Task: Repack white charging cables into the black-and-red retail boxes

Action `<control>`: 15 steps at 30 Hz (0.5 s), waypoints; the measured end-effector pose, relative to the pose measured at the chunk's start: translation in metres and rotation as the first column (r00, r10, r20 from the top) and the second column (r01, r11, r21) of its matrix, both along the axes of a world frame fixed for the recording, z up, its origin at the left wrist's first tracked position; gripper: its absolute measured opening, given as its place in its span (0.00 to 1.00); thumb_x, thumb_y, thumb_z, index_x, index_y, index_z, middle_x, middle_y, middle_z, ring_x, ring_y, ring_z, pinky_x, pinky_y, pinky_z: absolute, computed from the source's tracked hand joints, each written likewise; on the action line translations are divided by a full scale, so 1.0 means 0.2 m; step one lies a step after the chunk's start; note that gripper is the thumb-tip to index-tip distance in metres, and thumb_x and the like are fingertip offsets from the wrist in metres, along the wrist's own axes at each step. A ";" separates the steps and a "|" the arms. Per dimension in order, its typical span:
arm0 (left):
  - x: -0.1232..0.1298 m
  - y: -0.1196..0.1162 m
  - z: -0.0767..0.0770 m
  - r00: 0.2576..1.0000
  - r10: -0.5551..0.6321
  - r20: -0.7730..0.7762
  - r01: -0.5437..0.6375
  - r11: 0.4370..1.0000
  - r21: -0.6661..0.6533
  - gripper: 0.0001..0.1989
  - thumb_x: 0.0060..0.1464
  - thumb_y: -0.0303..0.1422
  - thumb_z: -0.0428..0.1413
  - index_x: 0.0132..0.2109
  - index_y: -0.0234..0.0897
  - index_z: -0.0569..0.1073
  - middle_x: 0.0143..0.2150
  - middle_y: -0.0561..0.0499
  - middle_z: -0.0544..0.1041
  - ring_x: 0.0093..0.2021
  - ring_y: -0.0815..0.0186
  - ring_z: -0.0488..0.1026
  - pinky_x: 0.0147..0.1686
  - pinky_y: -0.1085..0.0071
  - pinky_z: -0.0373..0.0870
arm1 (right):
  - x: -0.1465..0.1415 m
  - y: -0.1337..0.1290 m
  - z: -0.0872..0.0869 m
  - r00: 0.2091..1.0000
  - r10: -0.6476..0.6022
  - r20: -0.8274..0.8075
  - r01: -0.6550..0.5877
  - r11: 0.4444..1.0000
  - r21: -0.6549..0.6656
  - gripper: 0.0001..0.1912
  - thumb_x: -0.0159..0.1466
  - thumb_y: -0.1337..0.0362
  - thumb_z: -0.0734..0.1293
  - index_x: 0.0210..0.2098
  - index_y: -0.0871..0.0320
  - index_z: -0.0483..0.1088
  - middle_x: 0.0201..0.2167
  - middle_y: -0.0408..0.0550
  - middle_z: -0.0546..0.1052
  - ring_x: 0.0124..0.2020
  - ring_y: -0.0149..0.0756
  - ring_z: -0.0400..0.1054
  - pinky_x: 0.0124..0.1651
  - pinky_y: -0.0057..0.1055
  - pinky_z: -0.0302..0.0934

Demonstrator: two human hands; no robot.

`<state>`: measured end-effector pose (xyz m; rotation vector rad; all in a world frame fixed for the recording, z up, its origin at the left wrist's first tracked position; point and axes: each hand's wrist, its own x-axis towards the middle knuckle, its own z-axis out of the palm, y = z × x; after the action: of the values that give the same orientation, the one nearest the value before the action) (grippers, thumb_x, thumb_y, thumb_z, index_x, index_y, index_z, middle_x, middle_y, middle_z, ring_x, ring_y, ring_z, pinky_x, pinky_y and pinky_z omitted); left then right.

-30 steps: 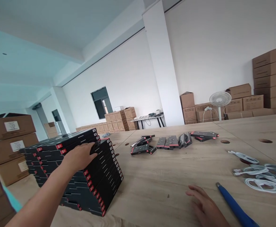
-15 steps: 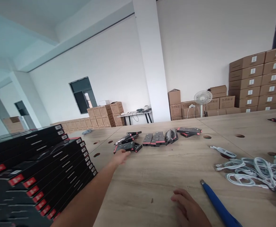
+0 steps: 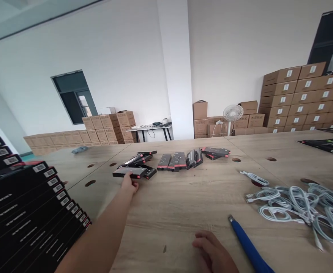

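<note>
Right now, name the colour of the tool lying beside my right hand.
The tool is blue with a grey tip; see the head view.

A white round-headed pedestal fan (image 3: 233, 112) stands in front of low brown cardboard cartons (image 3: 242, 122), with a tall stack of brown cardboard cartons (image 3: 280, 100) to its right. A square white pillar (image 3: 176, 72) rises left of the fan; beyond it, a pale-topped table with black legs (image 3: 140, 129) bears small dark objects (image 3: 156, 123). Farther left, a dark-framed rectangular window (image 3: 75, 96) sits above a long row of cartons (image 3: 56, 140)
</note>
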<state>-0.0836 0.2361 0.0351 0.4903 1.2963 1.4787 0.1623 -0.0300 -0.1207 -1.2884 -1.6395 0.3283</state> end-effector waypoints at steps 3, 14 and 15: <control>0.02 -0.23 0.03 0.991 -0.017 0.134 0.000 0.992 0.125 0.19 0.64 0.40 0.56 0.58 0.36 0.71 0.55 0.44 0.75 0.49 0.59 0.76 0.48 0.56 0.77 | 0.00 -0.01 0.03 1.000 0.021 0.021 -0.021 1.000 -0.019 0.20 0.54 0.77 0.61 0.40 0.53 0.75 0.47 0.51 0.79 0.47 0.39 0.78 0.47 0.30 0.72; 0.21 -1.05 -0.13 0.696 -0.556 0.454 0.391 0.825 0.409 0.24 0.54 0.30 0.51 0.58 0.29 0.74 0.49 0.35 0.82 0.49 0.49 0.81 0.53 0.50 0.75 | 0.25 -0.12 0.34 0.845 -0.321 0.427 0.356 0.934 -0.003 0.08 0.59 0.67 0.65 0.36 0.54 0.75 0.39 0.54 0.80 0.44 0.51 0.77 0.47 0.44 0.71; 0.22 -1.07 -0.15 0.679 -0.569 0.465 0.418 0.820 0.392 0.23 0.58 0.34 0.52 0.57 0.28 0.74 0.50 0.35 0.82 0.48 0.50 0.81 0.53 0.50 0.75 | 0.32 -0.14 0.37 0.778 -0.406 0.479 0.484 0.874 -0.044 0.08 0.59 0.62 0.66 0.36 0.55 0.75 0.39 0.57 0.80 0.45 0.56 0.76 0.46 0.48 0.71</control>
<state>-0.0403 0.0219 0.0055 0.4727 0.4358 1.1823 0.2271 -0.0574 -0.0463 -1.9481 -1.6333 -0.1547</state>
